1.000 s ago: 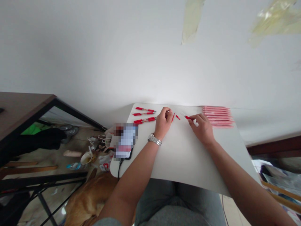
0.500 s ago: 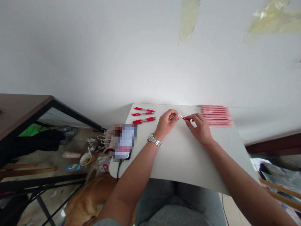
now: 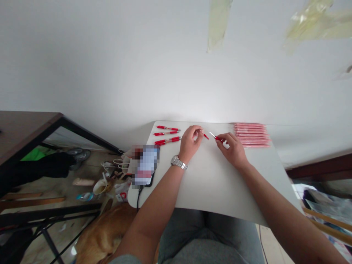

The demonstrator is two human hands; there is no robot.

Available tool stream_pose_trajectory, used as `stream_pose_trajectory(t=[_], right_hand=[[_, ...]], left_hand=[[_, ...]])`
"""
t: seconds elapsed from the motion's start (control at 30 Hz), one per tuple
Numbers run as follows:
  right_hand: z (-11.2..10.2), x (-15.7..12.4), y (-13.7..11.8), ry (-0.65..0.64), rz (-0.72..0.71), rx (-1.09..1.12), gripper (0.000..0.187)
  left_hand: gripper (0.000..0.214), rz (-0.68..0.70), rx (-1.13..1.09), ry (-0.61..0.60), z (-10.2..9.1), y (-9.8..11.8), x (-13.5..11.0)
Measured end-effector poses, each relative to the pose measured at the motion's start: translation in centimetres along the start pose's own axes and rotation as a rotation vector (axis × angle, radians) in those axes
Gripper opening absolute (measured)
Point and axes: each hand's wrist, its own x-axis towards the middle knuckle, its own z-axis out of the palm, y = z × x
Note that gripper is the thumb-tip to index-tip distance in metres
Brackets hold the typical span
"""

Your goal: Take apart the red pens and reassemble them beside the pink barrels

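Note:
My left hand [image 3: 190, 143], with a metal watch at the wrist, is closed with its fingers curled. From its fingertips sticks a short red pen piece [image 3: 206, 136], pointing down to the right; the rest is hidden by the fingers. My right hand [image 3: 232, 148] pinches a red pen part [image 3: 218, 138], from which a thin pale and silvery tip points up to the left. A small gap separates the two pieces. To the left lie several red pens [image 3: 168, 132], and near the right hand is a row of pink-red wrapped pens [image 3: 251, 135].
A phone [image 3: 145, 167] with a black cable stands at the left edge of the white table [image 3: 211, 183]. The wall rises behind the table. A brown dog [image 3: 107, 234] lies on the floor at left, near a dark-framed desk [image 3: 30, 124] and scattered items.
My left hand has moved slightly left and up with its red piece, so the two pen pieces are now farther apart. The right hand has hardly moved.

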Motion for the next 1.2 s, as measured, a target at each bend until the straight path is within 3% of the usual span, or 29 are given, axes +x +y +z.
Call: stream_pose_trajectory(t=[0.07, 0.17, 0.43, 0.97, 1.2], right_hand=[[0.1, 0.0, 0.1, 0.017, 0.011, -0.002, 0.019], [0.2, 0.0, 0.3, 0.052, 0.008, -0.008, 0.017], [0.3, 0.0, 0.6, 0.076, -0.011, 0.003, 0.014], [0.4, -0.1, 0.8, 0.084, -0.032, -0.003, 0.012], [0.4, -0.1, 0.8, 0.094, -0.028, -0.012, 0.011]], left_hand=[[0.014, 0.004, 0.124, 0.093, -0.5, -0.4, 0.2], [0.015, -0.003, 0.254, 0.140, -1.0, -1.3, 0.4], [0.012, -0.044, 0.504, 0.039, -0.7, -2.1, 0.1], [0.004, -0.017, 0.519, 0.024, -0.6, -1.7, 0.0], [0.005, 0.060, 0.573, -0.096, -0.3, -1.0, -0.2]])
